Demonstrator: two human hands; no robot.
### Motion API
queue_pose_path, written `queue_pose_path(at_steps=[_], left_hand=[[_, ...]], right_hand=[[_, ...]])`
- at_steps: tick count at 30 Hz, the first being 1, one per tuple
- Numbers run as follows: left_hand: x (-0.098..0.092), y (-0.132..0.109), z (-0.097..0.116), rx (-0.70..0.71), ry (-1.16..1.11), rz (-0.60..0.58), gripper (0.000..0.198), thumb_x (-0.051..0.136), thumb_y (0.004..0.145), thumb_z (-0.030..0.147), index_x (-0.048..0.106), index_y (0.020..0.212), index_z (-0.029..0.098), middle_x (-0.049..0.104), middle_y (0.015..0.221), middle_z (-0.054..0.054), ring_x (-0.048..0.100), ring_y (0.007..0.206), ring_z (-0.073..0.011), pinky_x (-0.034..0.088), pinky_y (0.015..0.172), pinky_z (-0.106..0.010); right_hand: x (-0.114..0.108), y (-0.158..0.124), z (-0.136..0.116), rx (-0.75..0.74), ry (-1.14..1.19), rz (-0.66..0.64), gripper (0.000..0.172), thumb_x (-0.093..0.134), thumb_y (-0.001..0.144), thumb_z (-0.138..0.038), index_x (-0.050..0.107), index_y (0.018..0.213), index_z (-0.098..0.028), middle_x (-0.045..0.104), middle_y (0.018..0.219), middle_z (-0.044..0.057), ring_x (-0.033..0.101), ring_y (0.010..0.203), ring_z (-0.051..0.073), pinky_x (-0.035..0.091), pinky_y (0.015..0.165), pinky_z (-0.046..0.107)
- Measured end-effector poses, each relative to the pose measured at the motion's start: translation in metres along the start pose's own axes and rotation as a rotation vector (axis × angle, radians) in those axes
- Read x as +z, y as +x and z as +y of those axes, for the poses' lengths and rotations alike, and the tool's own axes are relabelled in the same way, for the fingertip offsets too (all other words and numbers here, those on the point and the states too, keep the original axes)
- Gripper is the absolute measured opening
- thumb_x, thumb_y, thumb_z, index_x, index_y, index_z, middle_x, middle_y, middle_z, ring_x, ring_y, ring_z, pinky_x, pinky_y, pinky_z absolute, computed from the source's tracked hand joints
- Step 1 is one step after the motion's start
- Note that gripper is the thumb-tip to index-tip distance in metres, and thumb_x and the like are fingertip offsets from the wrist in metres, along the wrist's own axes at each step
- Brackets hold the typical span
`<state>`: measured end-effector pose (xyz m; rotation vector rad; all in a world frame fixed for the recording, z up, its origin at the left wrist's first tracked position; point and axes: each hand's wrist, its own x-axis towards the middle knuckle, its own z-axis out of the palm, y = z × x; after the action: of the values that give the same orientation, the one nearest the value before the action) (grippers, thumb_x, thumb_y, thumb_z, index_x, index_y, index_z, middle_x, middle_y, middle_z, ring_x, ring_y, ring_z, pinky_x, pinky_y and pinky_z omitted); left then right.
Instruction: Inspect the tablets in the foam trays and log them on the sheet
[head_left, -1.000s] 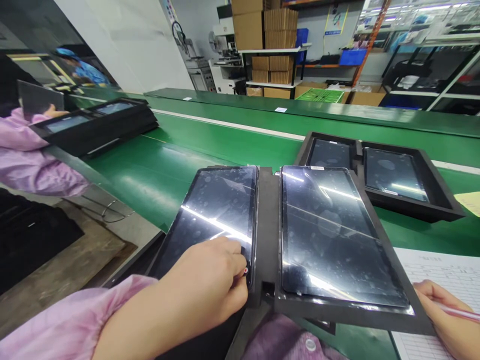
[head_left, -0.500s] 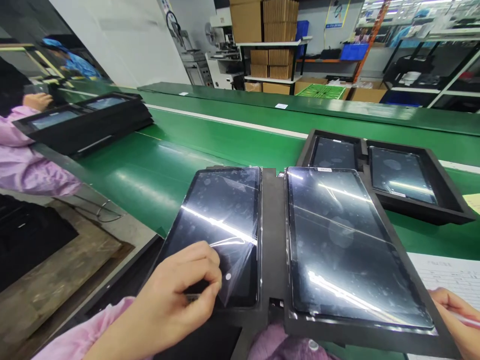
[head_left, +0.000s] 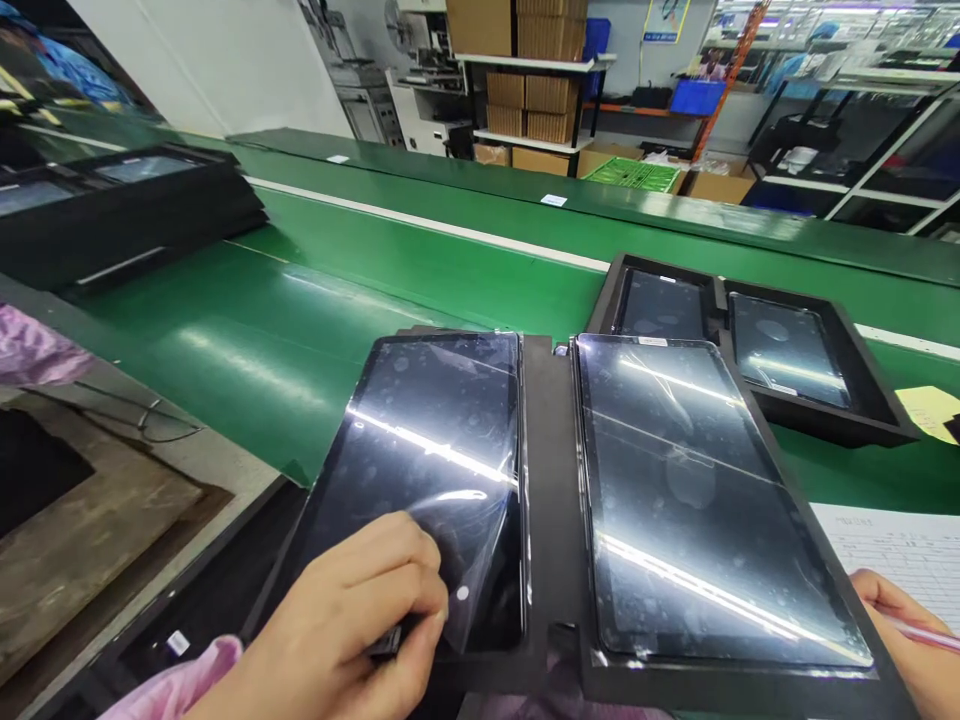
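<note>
Under left hand grip: fingers pinching protective film, peeling corner off left screen; beyond grip, most film remaining; right screen untouched; right hand gripping pen

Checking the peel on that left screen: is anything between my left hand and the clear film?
Nothing visible: the left hand already pinches the lifted corner of the clear plastic film on the left black glass screen.
</note>
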<state>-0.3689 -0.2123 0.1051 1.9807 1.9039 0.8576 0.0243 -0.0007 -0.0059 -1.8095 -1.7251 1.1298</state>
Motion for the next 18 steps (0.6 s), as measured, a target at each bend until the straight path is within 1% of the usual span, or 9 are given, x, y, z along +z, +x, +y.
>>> queue_pose_path(at_steps=[2, 3, 4, 7, 11, 13, 15, 17, 18], left_hand=[[0.0, -0.001, 0.0, 0.003, 0.0, -0.003, 0.018, 0.044, 0.081, 0.005, 0.048, 0.072, 0.02, 0.05, 0.068, 0.001, 0.05, 0.064, -0.009, 0.042, 0.056, -0.018], [0.0, -0.001, 0.0, 0.011, 0.001, 0.001, 0.018, 0.044, 0.081, 0.005, 0.048, 0.072, 0.02, 0.05, 0.068, 0.002, 0.05, 0.064, -0.009, 0.042, 0.056, -0.018], [0.0, -0.001, 0.0, 0.018, 0.004, 0.002, 0.017, 0.044, 0.081, 0.006, 0.048, 0.072, 0.02, 0.05, 0.068, 0.002, 0.05, 0.064, -0.0089, 0.042, 0.057, -0.018], [0.001, -0.001, -0.002, 0.039, 0.012, 0.01, 0.016, 0.046, 0.081, 0.006, 0.049, 0.074, 0.02, 0.051, 0.07, 0.002, 0.051, 0.066, -0.0088, 0.042, 0.058, -0.018], [-0.001, 0.0, -0.005, 0.027, 0.023, 0.018, 0.015, 0.047, 0.082, 0.008, 0.051, 0.075, 0.02, 0.052, 0.069, 0.002, 0.052, 0.066, -0.009, 0.042, 0.059, -0.018], [-0.003, -0.003, -0.004, 0.011, 0.02, 0.019, 0.011, 0.049, 0.082, 0.012, 0.054, 0.079, 0.022, 0.055, 0.073, 0.002, 0.054, 0.07, -0.0103, 0.044, 0.062, -0.019], [-0.001, -0.01, -0.001, -0.027, 0.033, 0.06, 0.012, 0.053, 0.083, 0.02, 0.058, 0.091, 0.025, 0.06, 0.09, 0.0, 0.056, 0.088, -0.0147, 0.045, 0.076, -0.024], [0.008, -0.018, 0.005, -0.061, 0.064, 0.098, 0.024, 0.052, 0.085, 0.031, 0.056, 0.11, 0.03, 0.058, 0.114, -0.001, 0.05, 0.11, -0.0211, 0.039, 0.094, -0.033], [0.017, -0.021, 0.008, -0.052, 0.084, 0.1, 0.03, 0.049, 0.087, 0.037, 0.053, 0.116, 0.031, 0.055, 0.122, -0.002, 0.046, 0.117, -0.0236, 0.034, 0.099, -0.037]], right_hand=[[0.001, -0.002, -0.004, 0.148, 0.167, -0.057, 0.04, 0.068, 0.059, -0.059, 0.049, 0.045, -0.026, 0.045, 0.047, 0.006, 0.041, 0.037, 0.018, 0.033, 0.034, 0.033], [0.001, -0.002, -0.005, 0.196, 0.207, -0.07, 0.039, 0.071, 0.056, -0.057, 0.05, 0.045, -0.026, 0.045, 0.048, 0.006, 0.039, 0.037, 0.017, 0.032, 0.034, 0.032], [0.0, -0.002, -0.005, 0.21, 0.208, -0.07, 0.038, 0.073, 0.054, -0.056, 0.051, 0.045, -0.025, 0.045, 0.05, 0.006, 0.04, 0.039, 0.018, 0.032, 0.035, 0.032], [-0.003, 0.001, 0.0, 0.136, 0.164, -0.069, 0.037, 0.073, 0.052, -0.053, 0.051, 0.044, -0.024, 0.049, 0.054, 0.006, 0.042, 0.047, 0.019, 0.033, 0.04, 0.032], [-0.005, 0.005, 0.011, 0.014, 0.137, -0.087, 0.038, 0.065, 0.065, -0.055, 0.052, 0.05, -0.023, 0.05, 0.057, 0.005, 0.044, 0.055, 0.02, 0.035, 0.047, 0.032], [-0.004, 0.008, 0.014, -0.022, 0.131, -0.105, 0.036, 0.063, 0.071, -0.051, 0.051, 0.053, -0.022, 0.049, 0.057, 0.003, 0.043, 0.055, 0.018, 0.034, 0.049, 0.031], [-0.002, 0.009, 0.015, -0.075, 0.126, -0.111, 0.033, 0.063, 0.073, -0.047, 0.051, 0.056, -0.021, 0.049, 0.057, 0.002, 0.044, 0.055, 0.017, 0.035, 0.051, 0.029], [0.001, 0.007, 0.015, -0.141, 0.152, -0.087, 0.031, 0.063, 0.072, -0.044, 0.051, 0.056, -0.02, 0.049, 0.055, 0.0, 0.044, 0.054, 0.015, 0.036, 0.053, 0.028], [0.002, 0.005, 0.014, -0.165, 0.191, -0.07, 0.031, 0.063, 0.071, -0.044, 0.05, 0.056, -0.019, 0.047, 0.052, -0.001, 0.042, 0.051, 0.014, 0.035, 0.052, 0.027]])
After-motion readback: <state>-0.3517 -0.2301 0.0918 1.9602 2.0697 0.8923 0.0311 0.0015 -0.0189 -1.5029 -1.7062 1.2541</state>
